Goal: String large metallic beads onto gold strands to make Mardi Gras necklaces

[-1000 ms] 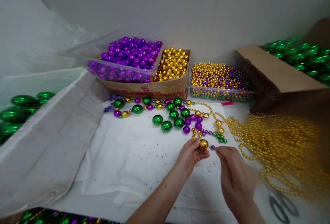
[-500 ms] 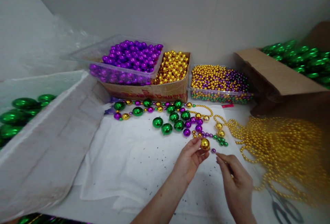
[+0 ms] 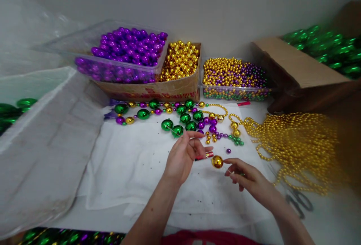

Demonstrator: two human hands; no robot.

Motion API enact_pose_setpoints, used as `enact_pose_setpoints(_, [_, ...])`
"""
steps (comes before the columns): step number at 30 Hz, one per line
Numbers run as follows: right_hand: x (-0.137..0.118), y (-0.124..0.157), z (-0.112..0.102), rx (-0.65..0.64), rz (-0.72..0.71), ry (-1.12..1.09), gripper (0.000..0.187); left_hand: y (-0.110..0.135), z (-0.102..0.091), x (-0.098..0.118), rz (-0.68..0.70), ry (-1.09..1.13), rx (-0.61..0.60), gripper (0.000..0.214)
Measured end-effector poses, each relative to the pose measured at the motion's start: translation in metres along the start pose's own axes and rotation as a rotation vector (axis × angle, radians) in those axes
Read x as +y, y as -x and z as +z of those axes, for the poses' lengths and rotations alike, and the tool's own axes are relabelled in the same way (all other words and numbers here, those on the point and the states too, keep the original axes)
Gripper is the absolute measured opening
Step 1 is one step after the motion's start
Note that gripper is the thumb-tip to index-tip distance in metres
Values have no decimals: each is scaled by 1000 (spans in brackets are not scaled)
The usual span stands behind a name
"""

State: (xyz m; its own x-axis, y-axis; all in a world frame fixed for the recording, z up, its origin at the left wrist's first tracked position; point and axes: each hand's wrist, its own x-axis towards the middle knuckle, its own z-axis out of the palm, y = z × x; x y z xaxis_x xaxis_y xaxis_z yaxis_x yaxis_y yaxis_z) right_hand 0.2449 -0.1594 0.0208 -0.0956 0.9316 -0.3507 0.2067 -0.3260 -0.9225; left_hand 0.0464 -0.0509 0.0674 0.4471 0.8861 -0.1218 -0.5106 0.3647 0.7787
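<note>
A shiny gold ball (image 3: 217,161) hangs low over the white cloth (image 3: 135,170) between my two hands. My right hand (image 3: 245,175) has its fingers curled, and its fingertips touch the ball's right side in a pinch. My left hand (image 3: 183,155) is just left of the ball with its fingers loosely bent. A short red stick-like thing (image 3: 203,156) pokes out from between them towards the ball. Beyond my hands lies a strand of green, purple and gold balls (image 3: 180,115). One small purple bead (image 3: 228,150) lies loose nearby.
At the back stand a clear tub of purple balls (image 3: 126,47), a cardboard box of gold balls (image 3: 180,59) and a tub of mixed small beads (image 3: 234,77). A heap of gold bead strands (image 3: 296,143) lies right, with scissors (image 3: 299,200) and a box of green balls (image 3: 324,46).
The gold ball has passed from my left fingers to my right fingertips, lower and nearer me. My left hand has opened somewhat, and the red stick now shows. The view shifted down.
</note>
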Motion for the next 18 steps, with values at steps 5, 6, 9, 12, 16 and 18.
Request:
enact_pose_setpoints(5, [21, -7, 6, 124, -69, 292, 34, -3, -4, -19, 1, 27, 121, 37])
enact_pose_setpoints(6, [23, -7, 3, 205, -92, 344, 31, -3, -6, -23, 0, 27, 142, 39])
enact_pose_setpoints(9, [13, -5, 1, 410, -130, 370, 25, -2, -4, -31, 7, 41, 170, 43])
enact_pose_setpoints(12, [-12, -7, 22, 387, -211, 209, 27, 1, 5, -28, 14, 83, 150, 39])
enact_pose_setpoints(16, [-33, -23, 67, 229, -162, -212, 22, 5, 10, -10, 55, 119, 151, 36])
enact_pose_setpoints(18, [-33, -31, 80, 256, -134, -296, 16, 7, 5, -2, 61, 122, 160, 36])
